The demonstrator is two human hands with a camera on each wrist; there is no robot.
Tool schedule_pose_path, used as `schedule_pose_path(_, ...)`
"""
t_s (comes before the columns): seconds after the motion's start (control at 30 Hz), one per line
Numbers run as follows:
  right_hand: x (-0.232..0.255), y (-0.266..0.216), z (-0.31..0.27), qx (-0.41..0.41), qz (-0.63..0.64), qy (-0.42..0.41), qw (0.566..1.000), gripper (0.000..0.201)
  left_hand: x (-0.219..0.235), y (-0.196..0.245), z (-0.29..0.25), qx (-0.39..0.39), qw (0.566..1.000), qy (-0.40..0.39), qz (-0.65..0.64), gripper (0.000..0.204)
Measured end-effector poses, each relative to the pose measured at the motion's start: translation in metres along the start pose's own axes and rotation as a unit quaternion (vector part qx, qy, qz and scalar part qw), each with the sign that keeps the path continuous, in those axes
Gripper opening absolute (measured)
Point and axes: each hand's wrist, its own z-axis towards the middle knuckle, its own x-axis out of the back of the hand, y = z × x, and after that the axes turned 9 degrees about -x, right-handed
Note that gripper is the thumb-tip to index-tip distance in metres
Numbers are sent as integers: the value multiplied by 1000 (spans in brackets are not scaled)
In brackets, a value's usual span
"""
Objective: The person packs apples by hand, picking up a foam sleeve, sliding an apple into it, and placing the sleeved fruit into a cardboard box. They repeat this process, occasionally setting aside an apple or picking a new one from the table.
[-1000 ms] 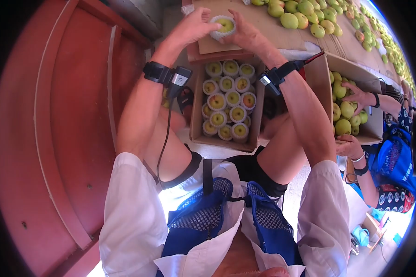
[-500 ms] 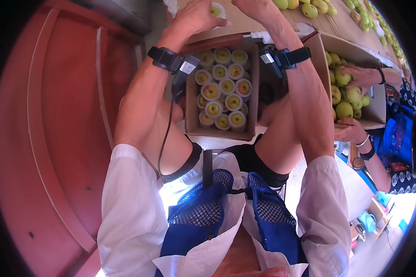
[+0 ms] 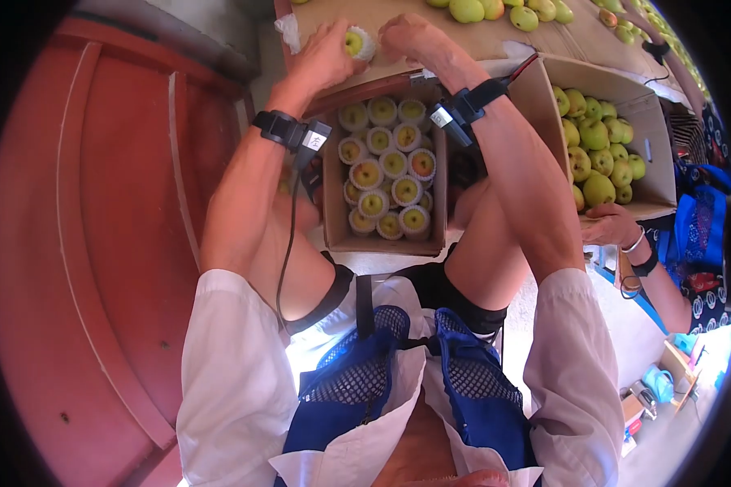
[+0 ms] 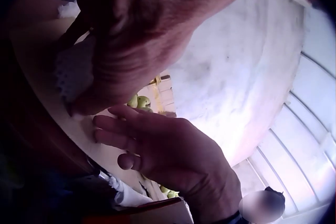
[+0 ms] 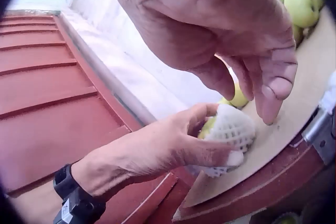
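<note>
In the head view my left hand [image 3: 321,58] holds a green apple [image 3: 352,44] wrapped in a white foam net, above the near edge of the tabletop. The right wrist view shows the thumb and fingers around the foam net [image 5: 237,129], with green fruit showing at one end. My right hand [image 3: 421,45] is just right of the apple, apart from it and holding nothing. Its fingers are loosely bent in the right wrist view. Below both hands, between my knees, stands a cardboard box [image 3: 384,245] of netted apples [image 3: 393,164], set upright in rows.
To the right, another cardboard box [image 3: 532,114] contains bare green apples [image 3: 599,154]; another person's hand [image 3: 611,226] rests at its near side. More loose apples [image 3: 467,10] lie on the cardboard-covered tabletop [image 3: 398,10]. A red door [image 3: 97,243] stands close on my left.
My right hand has come off the netted apple, which both hands held before. The left hand has carried it leftward. The other person's upper hand has left the bare apples.
</note>
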Motion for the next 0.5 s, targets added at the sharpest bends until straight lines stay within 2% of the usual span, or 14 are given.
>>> schedule_pose_path(0.03,-9,18,19,79,-85,12,993,41,2,5,-1,-1,1000,0,3,71)
schedule_pose_path(0.1,-5,8,19,133,-175,14,975,26,5,8,0,-1,1000,4,-3,73)
schedule_pose_path(0.13,-4,2,18,109,-180,4,978,20,9,8,2,-1,1000,6,-10,72)
schedule_pose_path(0.2,0,-2,18,69,-104,-28,992,21,11,7,5,2,999,11,-32,70)
schedule_pose_path(0.23,-5,10,18,52,-22,-52,997,26,10,7,4,6,999,14,-46,70)
schedule_pose_path(0.27,-5,4,5,-7,146,-73,987,31,10,6,2,11,998,16,-59,69)
schedule_pose_path(0.3,-4,-3,-10,-61,314,-75,944,35,12,4,1,8,996,28,-83,67)
schedule_pose_path(0.4,8,-15,-43,-20,470,-138,872,36,20,7,2,4,989,44,-144,69)
schedule_pose_path(0.5,4,-22,-24,-92,459,-168,868,41,24,12,-1,-18,986,70,-153,70)
